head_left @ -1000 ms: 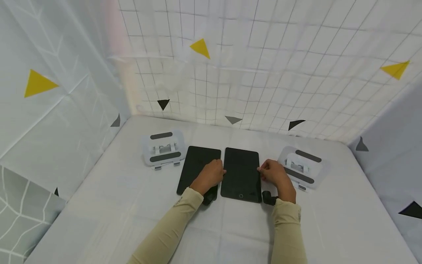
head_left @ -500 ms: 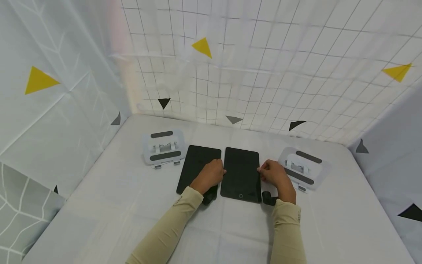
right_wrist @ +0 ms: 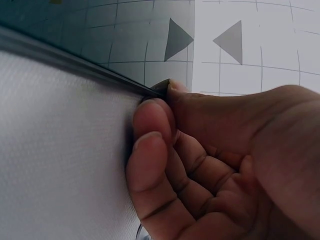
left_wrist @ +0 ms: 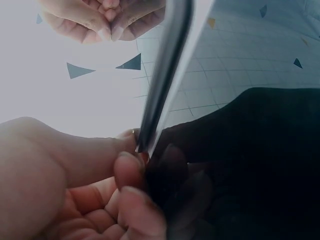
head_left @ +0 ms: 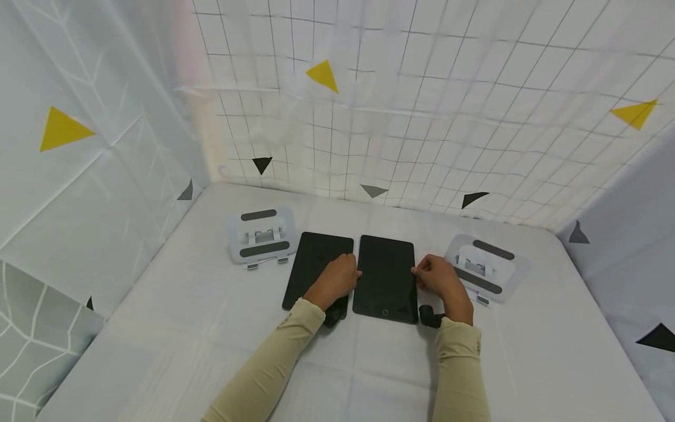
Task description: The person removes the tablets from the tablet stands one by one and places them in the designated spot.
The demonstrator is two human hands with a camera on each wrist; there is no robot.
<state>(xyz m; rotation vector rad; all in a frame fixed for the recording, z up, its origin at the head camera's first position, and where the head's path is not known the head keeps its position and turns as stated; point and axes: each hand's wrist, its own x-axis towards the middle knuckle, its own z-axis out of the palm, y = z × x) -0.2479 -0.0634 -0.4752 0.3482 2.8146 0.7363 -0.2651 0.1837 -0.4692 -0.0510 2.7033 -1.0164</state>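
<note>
Two black tablets lie side by side on the white table, screens up. The right tablet (head_left: pixel 385 275) shows a round home button at its near end; the left tablet (head_left: pixel 316 258) is partly covered by my left hand and wrist. My left hand (head_left: pixel 334 281) reaches over the left tablet, its thumb and fingers pinching the left edge of the right tablet (left_wrist: pixel 165 75). On the opposite edge, my right hand (head_left: pixel 440 281) pinches the tablet between thumb and fingertips. In the right wrist view, that pinched edge (right_wrist: pixel 100 72) runs to the fingers.
A folded white stand (head_left: pixel 263 235) with dark grey pads lies beyond the left tablet. Another such stand (head_left: pixel 490 266) lies just behind my right hand. The white table (head_left: pixel 390 375) ends at a sheet-covered back wall (head_left: pixel 411 117) with triangle markers.
</note>
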